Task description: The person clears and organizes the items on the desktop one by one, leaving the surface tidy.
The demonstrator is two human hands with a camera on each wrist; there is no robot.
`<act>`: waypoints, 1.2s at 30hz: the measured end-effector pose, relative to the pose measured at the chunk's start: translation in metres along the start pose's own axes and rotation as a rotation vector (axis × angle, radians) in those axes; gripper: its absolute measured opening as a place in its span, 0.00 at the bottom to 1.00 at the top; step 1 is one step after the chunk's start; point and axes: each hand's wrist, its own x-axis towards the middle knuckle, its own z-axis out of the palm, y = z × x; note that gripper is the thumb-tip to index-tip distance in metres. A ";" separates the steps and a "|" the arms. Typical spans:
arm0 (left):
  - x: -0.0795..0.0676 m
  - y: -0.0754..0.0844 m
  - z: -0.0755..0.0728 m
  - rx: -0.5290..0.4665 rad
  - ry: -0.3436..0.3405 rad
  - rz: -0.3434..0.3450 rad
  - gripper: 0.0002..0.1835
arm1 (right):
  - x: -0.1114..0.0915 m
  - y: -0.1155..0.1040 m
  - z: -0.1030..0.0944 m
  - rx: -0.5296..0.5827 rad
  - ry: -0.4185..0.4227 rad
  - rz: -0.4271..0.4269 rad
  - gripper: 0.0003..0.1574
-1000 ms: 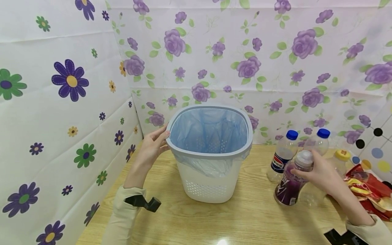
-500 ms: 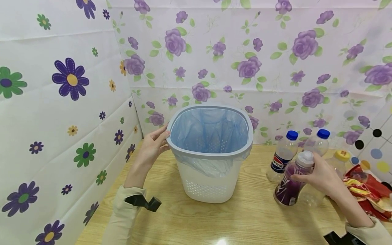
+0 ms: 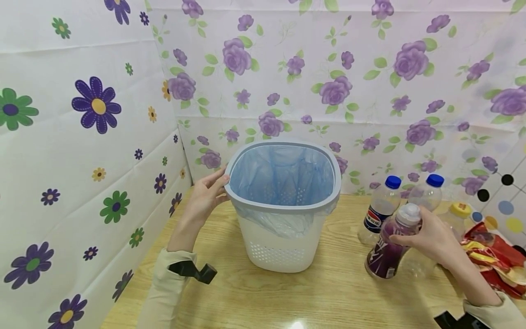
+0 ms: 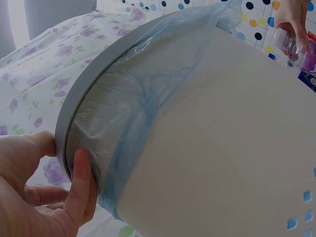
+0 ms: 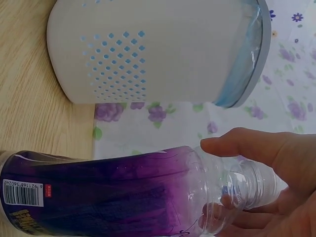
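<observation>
Purple-sleeved btl [image 3: 386, 253] tilted, 4 o'clock.
Your R grip [image 3: 429, 237] is curled round its neck; base just swung slightly to 8 o'clock, prob. lifting off table [image 3: 246, 297]. L grip [image 3: 206, 193] pinches bin rim [image 3: 283, 209] at 9.

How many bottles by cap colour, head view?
Blue-capped bottles: 2
White-capped bottle: 1
Yellow-capped bottle: 1
Total: 4
</observation>
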 end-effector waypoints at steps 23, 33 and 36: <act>0.000 -0.001 0.000 -0.017 0.025 -0.034 0.30 | -0.006 -0.016 -0.010 0.035 0.045 0.014 0.57; 0.000 -0.001 0.001 -0.006 0.023 -0.024 0.30 | -0.008 -0.019 -0.010 0.085 0.107 -0.023 0.54; 0.000 -0.001 0.001 -0.003 0.024 -0.026 0.30 | -0.008 -0.020 -0.009 0.110 0.119 -0.024 0.54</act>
